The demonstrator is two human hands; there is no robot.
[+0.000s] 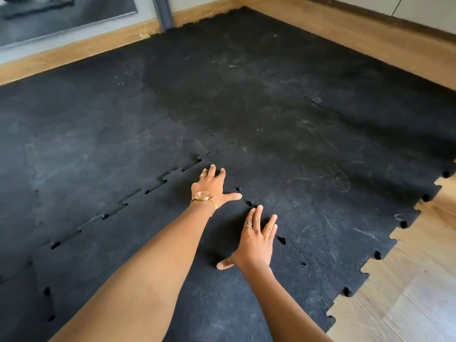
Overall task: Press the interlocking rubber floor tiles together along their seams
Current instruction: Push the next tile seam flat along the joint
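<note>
Head camera looks down, close over tiles [246, 99]

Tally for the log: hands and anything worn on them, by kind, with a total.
hands: 2, left hand and right hand
rings: 2, one showing per hand
watch: 1, on the left wrist
Total: 5

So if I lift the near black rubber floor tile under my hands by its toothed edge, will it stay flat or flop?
The near black rubber floor tile will probably sag a little rather than stay board-stiff; its seam on the left already sits unevenly with open gaps. It looks dense, so likely heavy. Its matte surface under the left hand and right hand suggests grip, not sliding.
</note>
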